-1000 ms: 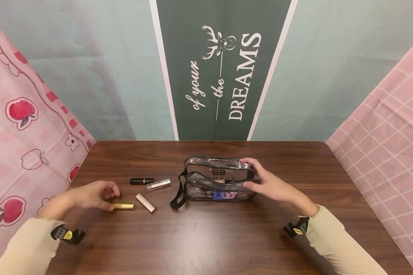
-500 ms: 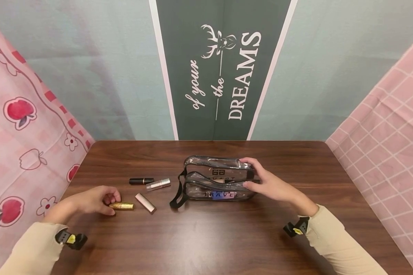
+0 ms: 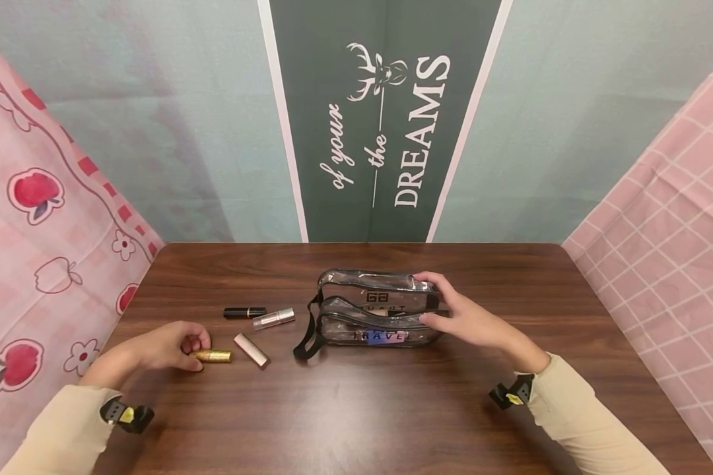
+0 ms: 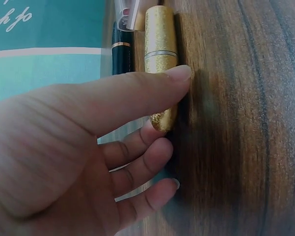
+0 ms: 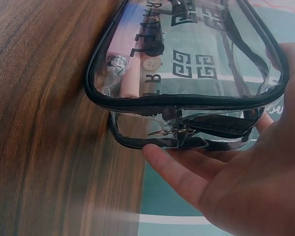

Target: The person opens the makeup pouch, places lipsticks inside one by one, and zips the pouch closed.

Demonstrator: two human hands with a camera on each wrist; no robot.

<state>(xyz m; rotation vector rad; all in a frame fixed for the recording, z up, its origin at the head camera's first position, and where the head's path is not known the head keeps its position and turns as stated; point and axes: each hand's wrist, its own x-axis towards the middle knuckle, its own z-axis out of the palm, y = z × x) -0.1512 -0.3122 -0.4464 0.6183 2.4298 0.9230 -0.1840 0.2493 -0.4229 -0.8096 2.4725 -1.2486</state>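
Observation:
The left hand [image 3: 169,346] has its thumb and index finger around the rear end of a gold tube [image 3: 215,356] lying on the table. In the left wrist view the thumb crosses the gold tube [image 4: 160,37], and the other fingers curl below its tip. A clear bag with black trim [image 3: 386,338] stands with its top open; the right hand [image 3: 481,323] grips its right end, thumb in front and fingers behind. Through the clear plastic in the right wrist view, a pink tube [image 5: 131,78] and other items show inside the bag [image 5: 186,102].
On the brown table [image 3: 356,409], a pale pink-gold tube [image 3: 251,351], a clear and silver tube [image 3: 274,319] and a black tube [image 3: 245,313] lie between the left hand and the bag. The bag's black strap [image 3: 306,348] loops out to its left. Patterned cloths hang around the table.
The left hand has shifted slightly to the right and down, its fingers now closed around the gold tube's end. The right hand and bag have stayed in place.

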